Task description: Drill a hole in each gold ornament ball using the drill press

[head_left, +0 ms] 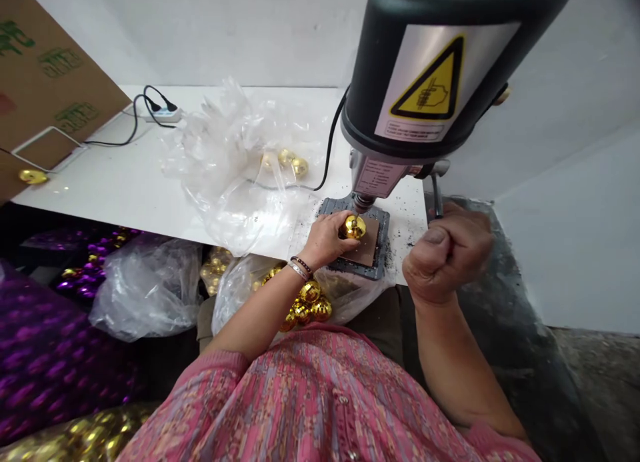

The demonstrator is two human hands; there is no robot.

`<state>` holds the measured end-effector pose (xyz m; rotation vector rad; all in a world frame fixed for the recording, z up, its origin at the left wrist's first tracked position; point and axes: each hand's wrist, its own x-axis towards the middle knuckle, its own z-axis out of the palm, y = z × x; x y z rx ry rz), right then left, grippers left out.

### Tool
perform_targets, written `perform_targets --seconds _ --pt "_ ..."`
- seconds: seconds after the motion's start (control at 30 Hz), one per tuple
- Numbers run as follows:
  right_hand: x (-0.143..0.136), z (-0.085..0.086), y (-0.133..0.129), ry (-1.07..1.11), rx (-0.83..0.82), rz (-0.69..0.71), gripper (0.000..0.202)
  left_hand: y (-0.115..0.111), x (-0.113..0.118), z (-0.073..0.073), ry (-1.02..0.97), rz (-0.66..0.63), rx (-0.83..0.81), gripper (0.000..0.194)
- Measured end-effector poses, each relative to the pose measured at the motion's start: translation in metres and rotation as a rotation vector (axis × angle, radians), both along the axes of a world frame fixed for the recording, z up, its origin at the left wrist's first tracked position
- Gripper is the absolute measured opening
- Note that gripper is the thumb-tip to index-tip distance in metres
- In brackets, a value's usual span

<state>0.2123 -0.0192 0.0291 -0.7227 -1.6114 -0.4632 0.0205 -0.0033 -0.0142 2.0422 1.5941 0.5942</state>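
Note:
My left hand [327,239] is closed on a shiny gold ball [355,227], thumb on the near side and fingers on the far side. It keeps the ball upright over a brown board [364,247] on the grey base [384,239] of a drill press [381,172]. The chuck [363,203] sits right at the top of the ball; whether the bit has entered it I cannot tell. To the right, my right hand [450,252] is wrapped round the lower end of the press's feed lever [438,194].
Clear plastic bags [225,182] with a few gold balls [299,167] lie on the white table [135,195]. More gold balls [310,292] fill a bag at my lap. A power strip [163,115], cardboard box [55,82] and purple bag [55,355] are leftward. Dark shavings surround the base.

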Motion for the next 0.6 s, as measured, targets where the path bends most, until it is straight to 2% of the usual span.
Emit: perform_targets --seconds 0.17,0.27,0.33,0.4,0.5,0.6 --pt "-0.004 -0.012 0.005 0.005 0.041 0.005 0.005 -0.001 0.0 0.001 -0.022 0.006 -0.007 0.048" --pt "-0.003 -0.006 0.007 0.007 0.077 0.009 0.007 -0.001 0.0 -0.001 -0.035 0.02 -0.006 0.05" --pt "-0.001 0.01 0.006 -0.003 0.088 0.004 0.013 0.0 0.001 -0.003 -0.043 0.023 0.0 0.048" --pt "0.001 0.032 0.006 0.012 0.049 -0.036 0.022 0.001 0.002 -0.004 -0.054 0.029 0.007 0.047" --pt "0.001 0.068 0.009 0.084 -0.077 -0.121 0.037 0.0 0.003 -0.003 -0.085 0.05 -0.002 0.047" --pt "-0.001 0.089 0.018 0.204 -0.209 -0.179 0.042 -0.013 -0.007 0.005 -0.115 0.031 -0.028 0.046"
